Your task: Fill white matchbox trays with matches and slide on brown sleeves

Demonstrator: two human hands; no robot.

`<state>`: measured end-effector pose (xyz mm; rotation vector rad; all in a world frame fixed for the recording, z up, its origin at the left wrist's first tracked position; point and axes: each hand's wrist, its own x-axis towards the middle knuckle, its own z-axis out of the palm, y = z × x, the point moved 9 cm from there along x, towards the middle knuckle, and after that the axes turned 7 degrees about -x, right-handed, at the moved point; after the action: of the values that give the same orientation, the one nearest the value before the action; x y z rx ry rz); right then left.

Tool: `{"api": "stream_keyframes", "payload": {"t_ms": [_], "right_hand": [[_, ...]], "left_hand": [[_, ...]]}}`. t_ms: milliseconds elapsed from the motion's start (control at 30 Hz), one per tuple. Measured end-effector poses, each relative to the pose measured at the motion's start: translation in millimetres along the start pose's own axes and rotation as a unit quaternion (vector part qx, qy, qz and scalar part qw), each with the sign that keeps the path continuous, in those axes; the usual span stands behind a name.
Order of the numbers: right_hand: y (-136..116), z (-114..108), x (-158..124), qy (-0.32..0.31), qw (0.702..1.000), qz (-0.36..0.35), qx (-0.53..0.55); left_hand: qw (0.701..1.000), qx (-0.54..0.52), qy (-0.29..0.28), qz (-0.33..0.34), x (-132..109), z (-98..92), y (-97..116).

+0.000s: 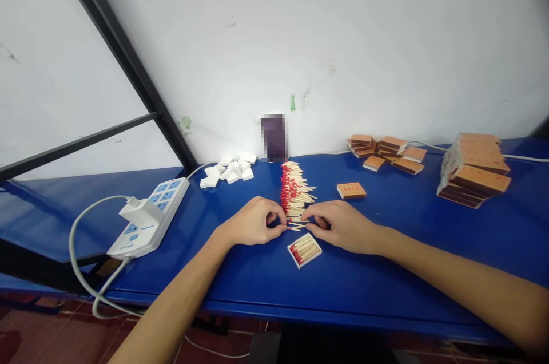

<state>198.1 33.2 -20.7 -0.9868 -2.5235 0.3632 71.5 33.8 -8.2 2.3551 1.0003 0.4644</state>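
Observation:
A long pile of red-headed wooden matches (295, 189) lies on the blue table, heads toward the left. At its near end, my left hand (259, 221) has thumb and index finger curled in at the red heads of a few matches. My right hand (337, 225) faces it, thumb and index finger bent at the bare ends of the same matches. The fingertips partly cover these sticks. Just in front of both hands sits a white matchbox tray (316, 255), tilted at an angle and holding a layer of matches.
Empty white trays (234, 170) are heaped at the back left. An orange matchbox sleeve (351, 190) lies right of the pile, with several more matchbox sleeves (388, 149) behind. A torn pack of matchboxes (474, 169) stands far right. A power strip (150, 221) with cables lies left.

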Motion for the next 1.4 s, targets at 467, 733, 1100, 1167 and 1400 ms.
{"api": "stream_keyframes", "payload": {"t_ms": [467, 733, 1100, 1167, 1400], "right_hand": [[0.9, 1.3, 2.5, 0.003, 1.0, 0.011, -0.005], [2.7, -2.7, 1.4, 0.021, 1.0, 0.019, 0.01], [-0.2, -5.7, 2.1, 0.02, 1.0, 0.019, 0.012], [-0.7, -5.9, 1.8, 0.019, 1.0, 0.017, 0.009], [2.1, -4.3, 3.6, 0.022, 1.0, 0.02, 0.007]], "left_hand": [[1.0, 0.004, 0.002, 0.004, -0.5, 3.1, 3.9], [1.0, 0.03, 0.008, -0.007, -2.2, -3.0, 2.2], [0.998, 0.064, 0.023, -0.013, -1.6, -8.5, -1.8], [0.997, 0.068, 0.022, -0.016, -1.1, -8.6, -1.0], [0.996, 0.084, 0.01, -0.031, -1.3, -6.1, -9.6]]}}
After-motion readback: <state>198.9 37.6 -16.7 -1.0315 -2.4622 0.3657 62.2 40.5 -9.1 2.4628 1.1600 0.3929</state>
